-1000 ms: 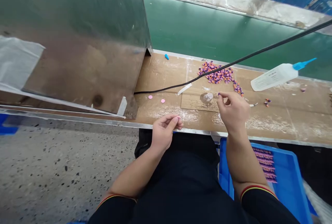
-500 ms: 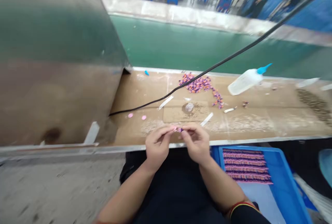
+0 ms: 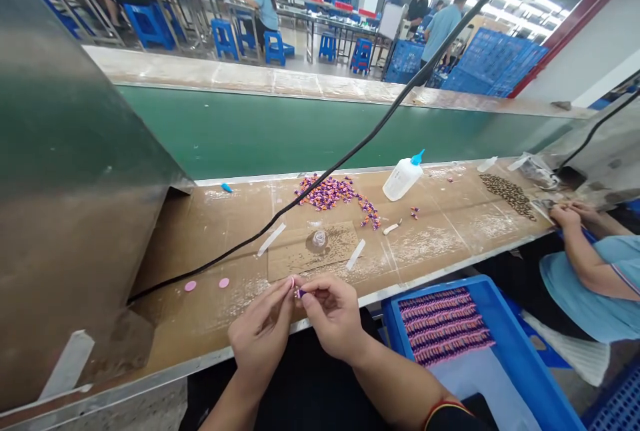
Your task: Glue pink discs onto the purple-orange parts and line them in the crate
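My left hand [image 3: 263,332] pinches a small pink piece [image 3: 293,282] at its fingertips, seen nearly edge-on. Close beside it, my right hand [image 3: 334,316] is closed on a small purple piece [image 3: 301,293]. Whether the two pieces touch is hard to tell. Both hands are above the near edge of the bench. Two flat pink discs [image 3: 223,282] [image 3: 191,286] lie left of them. Ahead, on a cardboard patch [image 3: 287,261], sits a small clear lump or cup [image 3: 319,238]. Beyond is a pile of small purple, orange and pink pieces [image 3: 327,194].
A black cable [image 3: 345,158] crosses over the bench. A white squeeze bottle [image 3: 401,181] with blue nozzle stands behind a small white-handled tool [image 3: 392,227]. A blue tray [image 3: 523,358] at right holds rows of pieces [image 3: 445,324]. Metal panel [image 3: 75,184] at left; co-worker's arm [image 3: 583,238] at right.
The view has tilted up and turned right, so the room and a co-worker beside me now show. My hands stay together, still pinching the pink and purple pieces.
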Action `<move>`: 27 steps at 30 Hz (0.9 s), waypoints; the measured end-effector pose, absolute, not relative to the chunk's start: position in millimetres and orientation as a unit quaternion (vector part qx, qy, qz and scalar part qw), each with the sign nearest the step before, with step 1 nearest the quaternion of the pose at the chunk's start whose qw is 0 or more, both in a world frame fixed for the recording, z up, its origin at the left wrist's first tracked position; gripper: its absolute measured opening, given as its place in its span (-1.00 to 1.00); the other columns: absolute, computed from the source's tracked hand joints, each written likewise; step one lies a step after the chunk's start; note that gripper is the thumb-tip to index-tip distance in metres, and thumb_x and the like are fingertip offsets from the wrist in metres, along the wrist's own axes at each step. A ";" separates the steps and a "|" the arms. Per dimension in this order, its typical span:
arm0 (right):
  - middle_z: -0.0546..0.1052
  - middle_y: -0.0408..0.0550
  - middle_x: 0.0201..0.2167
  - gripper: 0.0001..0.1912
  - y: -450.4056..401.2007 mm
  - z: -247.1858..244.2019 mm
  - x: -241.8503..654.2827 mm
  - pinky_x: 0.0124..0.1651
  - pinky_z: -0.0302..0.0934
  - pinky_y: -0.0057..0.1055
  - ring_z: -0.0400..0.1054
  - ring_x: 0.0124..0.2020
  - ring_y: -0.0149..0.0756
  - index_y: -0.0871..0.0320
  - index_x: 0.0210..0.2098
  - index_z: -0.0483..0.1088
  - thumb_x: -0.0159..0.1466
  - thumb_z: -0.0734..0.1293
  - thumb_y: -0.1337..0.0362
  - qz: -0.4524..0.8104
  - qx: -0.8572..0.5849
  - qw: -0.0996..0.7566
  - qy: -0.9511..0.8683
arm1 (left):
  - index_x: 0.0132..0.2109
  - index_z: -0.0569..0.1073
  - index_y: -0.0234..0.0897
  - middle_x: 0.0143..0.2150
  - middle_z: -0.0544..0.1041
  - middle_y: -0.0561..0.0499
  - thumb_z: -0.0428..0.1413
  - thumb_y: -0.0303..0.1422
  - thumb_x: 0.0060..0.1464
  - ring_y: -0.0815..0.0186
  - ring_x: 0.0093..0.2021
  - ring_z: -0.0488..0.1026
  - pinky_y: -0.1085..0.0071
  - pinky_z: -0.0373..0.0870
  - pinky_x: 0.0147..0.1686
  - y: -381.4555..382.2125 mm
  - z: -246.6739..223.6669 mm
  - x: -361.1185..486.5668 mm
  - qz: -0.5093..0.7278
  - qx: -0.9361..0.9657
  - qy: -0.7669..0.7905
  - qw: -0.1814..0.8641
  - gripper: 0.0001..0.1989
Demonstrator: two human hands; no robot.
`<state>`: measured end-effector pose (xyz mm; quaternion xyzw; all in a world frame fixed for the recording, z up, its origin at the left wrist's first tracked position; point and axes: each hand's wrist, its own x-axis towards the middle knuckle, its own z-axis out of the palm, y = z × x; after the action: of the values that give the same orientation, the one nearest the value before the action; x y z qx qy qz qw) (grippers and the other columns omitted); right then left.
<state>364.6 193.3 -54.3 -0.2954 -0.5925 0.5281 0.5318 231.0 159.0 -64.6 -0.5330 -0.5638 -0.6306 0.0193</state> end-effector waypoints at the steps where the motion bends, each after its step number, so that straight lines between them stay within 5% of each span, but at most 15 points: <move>1: 0.73 0.06 -0.10 -0.81 192.6 -53.7 364.5 -0.07 0.68 -0.29 0.72 -0.10 -0.16 0.04 -0.08 0.62 0.48 0.45 0.07 0.527 -0.297 0.531 -0.593 | -0.08 0.78 -0.11 -0.16 0.80 -0.01 0.36 -0.38 0.27 0.22 -0.27 0.78 0.41 0.77 -0.16 158.8 -65.0 231.3 -0.631 -0.531 -0.566 0.014 -0.88; 7: 0.74 0.04 -0.05 -0.82 189.9 -50.3 366.3 -0.08 0.68 -0.29 0.72 -0.22 -0.22 0.02 -0.06 0.63 0.50 0.44 0.08 0.535 -0.296 0.528 -0.590 | -0.21 0.79 -0.15 -0.21 0.79 -0.08 0.40 -0.21 0.23 0.20 -0.27 0.77 0.39 0.77 -0.18 156.8 -68.2 232.0 -0.661 -0.456 -0.585 -0.109 -0.86; 13: 0.76 0.01 -0.11 -0.93 195.2 -43.5 373.2 0.10 0.63 -0.18 0.71 -0.02 -0.12 0.01 -0.11 0.66 0.46 0.47 0.25 0.451 -0.324 0.567 -0.608 | -0.32 0.75 -0.21 -0.35 0.75 -0.11 0.58 0.07 -0.13 0.25 -0.38 0.71 0.40 0.73 -0.30 163.9 -58.6 242.0 -0.738 -0.225 -0.508 -0.383 -0.54; 16: 0.76 -0.04 -0.13 -0.85 196.1 -42.2 373.8 -0.01 0.63 -0.27 0.71 -0.10 -0.19 -0.02 -0.08 0.68 0.43 0.47 0.34 0.428 -0.330 0.573 -0.616 | -0.33 0.75 -0.21 -0.33 0.74 -0.09 0.62 0.06 -0.21 0.33 -0.35 0.67 0.47 0.67 -0.30 166.8 -51.1 247.9 -0.740 -0.171 -0.457 -0.463 -0.52; 27: 0.77 -0.07 -0.18 -0.82 194.1 -37.7 368.9 -0.07 0.67 -0.25 0.71 -0.18 -0.20 0.01 -0.07 0.67 0.41 0.48 0.40 0.272 -0.315 0.572 -0.707 | -0.36 0.76 -0.20 -0.33 0.74 -0.05 0.66 -0.05 -0.24 0.41 -0.33 0.64 0.55 0.60 -0.24 159.0 -48.1 253.4 -0.745 -0.099 -0.390 -0.532 -0.59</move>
<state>368.9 194.1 -37.7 -0.3145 -0.7067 0.2721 0.5724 253.4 159.0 -48.1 -0.0992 -0.3896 -0.7451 -0.5322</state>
